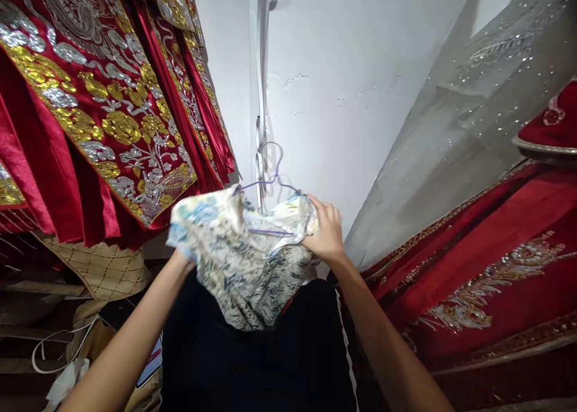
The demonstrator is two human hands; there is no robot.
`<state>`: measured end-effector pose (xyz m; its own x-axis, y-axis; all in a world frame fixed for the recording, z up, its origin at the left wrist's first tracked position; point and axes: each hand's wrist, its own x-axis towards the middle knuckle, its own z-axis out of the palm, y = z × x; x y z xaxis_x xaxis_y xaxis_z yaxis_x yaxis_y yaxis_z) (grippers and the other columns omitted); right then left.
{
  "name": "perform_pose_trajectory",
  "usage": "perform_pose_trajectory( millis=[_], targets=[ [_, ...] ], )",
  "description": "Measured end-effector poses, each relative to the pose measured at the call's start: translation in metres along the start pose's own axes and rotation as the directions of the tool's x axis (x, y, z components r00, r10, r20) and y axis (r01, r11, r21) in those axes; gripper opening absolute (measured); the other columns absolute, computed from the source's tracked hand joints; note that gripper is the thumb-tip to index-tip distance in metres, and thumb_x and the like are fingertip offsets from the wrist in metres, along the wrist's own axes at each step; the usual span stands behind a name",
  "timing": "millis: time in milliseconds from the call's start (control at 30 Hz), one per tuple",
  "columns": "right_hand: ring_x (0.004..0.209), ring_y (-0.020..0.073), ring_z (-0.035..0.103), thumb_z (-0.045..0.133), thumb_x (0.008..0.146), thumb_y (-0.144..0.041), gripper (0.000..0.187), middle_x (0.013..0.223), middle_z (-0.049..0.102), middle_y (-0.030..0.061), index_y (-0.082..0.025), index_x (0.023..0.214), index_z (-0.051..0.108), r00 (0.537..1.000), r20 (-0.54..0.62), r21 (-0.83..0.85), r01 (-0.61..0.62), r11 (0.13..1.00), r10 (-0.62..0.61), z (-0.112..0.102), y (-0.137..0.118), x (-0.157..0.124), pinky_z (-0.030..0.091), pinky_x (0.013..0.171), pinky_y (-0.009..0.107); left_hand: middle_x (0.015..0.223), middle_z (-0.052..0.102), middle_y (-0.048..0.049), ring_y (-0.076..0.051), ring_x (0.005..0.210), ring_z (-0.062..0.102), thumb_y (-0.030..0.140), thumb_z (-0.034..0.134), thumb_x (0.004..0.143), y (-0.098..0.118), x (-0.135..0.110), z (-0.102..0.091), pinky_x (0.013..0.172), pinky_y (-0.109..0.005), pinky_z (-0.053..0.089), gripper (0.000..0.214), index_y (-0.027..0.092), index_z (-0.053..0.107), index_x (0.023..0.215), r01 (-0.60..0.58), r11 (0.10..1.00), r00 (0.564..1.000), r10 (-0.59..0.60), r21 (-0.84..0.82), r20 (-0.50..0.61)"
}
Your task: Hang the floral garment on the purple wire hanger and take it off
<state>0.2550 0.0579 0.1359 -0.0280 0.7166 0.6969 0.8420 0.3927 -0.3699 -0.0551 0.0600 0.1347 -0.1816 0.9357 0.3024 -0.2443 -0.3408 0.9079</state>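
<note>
A floral short-sleeved shirt [252, 268], white with blue, grey and yellow print, hangs on a thin purple wire hanger [276, 173] in front of my body. The hanger's hook points up toward the wall, and its lower bar shows through the shirt's open neck. My right hand [328, 229] is closed on the shirt's right shoulder, with the thumb underneath. Only the wrist of my left hand [186, 263] shows, at the opening of the left sleeve; the cloth covers its fingers. The shirt's lower part bunches above my dark clothing.
Red costumes with gold and silver sequins [121, 124] hang at the left. To the right are a sheer glittering cloth [451, 118] and a red beaded garment [505, 268]. A white wall [338, 51] with a cable [259, 69] stands ahead. A looped white cord [38, 361] lies lower left.
</note>
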Motion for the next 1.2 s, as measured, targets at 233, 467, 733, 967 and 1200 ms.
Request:
perform_pose_trajectory(
  millis=[233, 467, 733, 967, 1200],
  targets=[
    [0.125, 0.0408, 0.041, 0.069, 0.067, -0.029, 0.088, 0.132, 0.049, 0.0149, -0.024, 0.149, 0.039, 0.995, 0.037, -0.034, 0.093, 0.995, -0.092, -0.01, -0.02, 0.035, 0.031, 0.103, 0.057, 0.124, 0.067, -0.009, -0.028, 0.129, 0.053, 0.051, 0.071, 0.08, -0.085, -0.043, -0.002, 0.11, -0.039, 0.038, 0.046, 0.019, 0.067, 0.113, 0.132, 0.991, 0.985, -0.127, 0.033, -0.115],
    [0.118, 0.0282, 0.054, 0.063, 0.081, -0.039, 0.041, 0.126, 0.06, 0.008, -0.026, 0.12, 0.062, 0.99, 0.127, 0.503, -0.121, 0.856, 0.065, 0.024, -0.042, -0.028, 0.042, 0.1, 0.042, 0.113, 0.072, -0.0105, -0.026, 0.113, 0.065, 0.043, 0.074, 0.079, -0.12, -0.085, -0.001, 0.1, -0.037, 0.047, 0.042, 0.016, 0.069, 0.112, 0.322, 0.929, 0.896, -0.362, -0.183, -0.259],
    [0.048, 0.0152, 0.048, 0.052, 0.084, -0.051, 0.035, 0.054, 0.052, -0.0012, -0.023, 0.063, 0.049, 0.725, 0.593, 0.634, -0.688, 0.352, 0.35, 0.153, -0.069, -0.104, 0.035, 0.047, 0.028, 0.086, 0.076, -0.0105, -0.029, 0.09, 0.072, 0.043, 0.079, 0.073, -0.102, -0.1, -0.006, 0.088, -0.04, 0.053, 0.047, 0.012, 0.071, 0.107, 0.491, 0.838, 0.861, -0.508, -0.238, -0.014],
    [0.051, 0.0107, 0.04, 0.058, 0.081, -0.04, 0.028, 0.056, 0.047, -0.0029, -0.019, 0.062, 0.057, 0.727, 0.561, 0.703, -0.671, 0.235, 0.396, 0.129, -0.061, -0.118, 0.03, 0.05, 0.024, 0.128, 0.057, -0.0149, -0.032, 0.124, 0.052, 0.043, 0.069, 0.081, -0.115, -0.112, -0.007, 0.106, -0.047, 0.04, 0.059, 0.017, 0.053, 0.131, 0.088, 0.908, 0.851, 0.146, 0.41, -0.505],
    [0.047, 0.0073, 0.036, 0.068, 0.078, -0.047, 0.033, 0.06, 0.055, -0.0008, -0.014, 0.073, 0.071, 0.692, 0.628, 0.709, -0.698, 0.105, 0.357, 0.117, -0.065, -0.131, 0.022, 0.046, 0.023, 0.129, 0.055, -0.0118, -0.028, 0.124, 0.049, 0.023, 0.055, 0.09, -0.151, -0.125, 0.021, 0.104, -0.045, 0.039, 0.039, 0.023, 0.052, 0.129, -0.249, 0.674, 0.966, 0.227, 0.695, 0.125]
  ],
)
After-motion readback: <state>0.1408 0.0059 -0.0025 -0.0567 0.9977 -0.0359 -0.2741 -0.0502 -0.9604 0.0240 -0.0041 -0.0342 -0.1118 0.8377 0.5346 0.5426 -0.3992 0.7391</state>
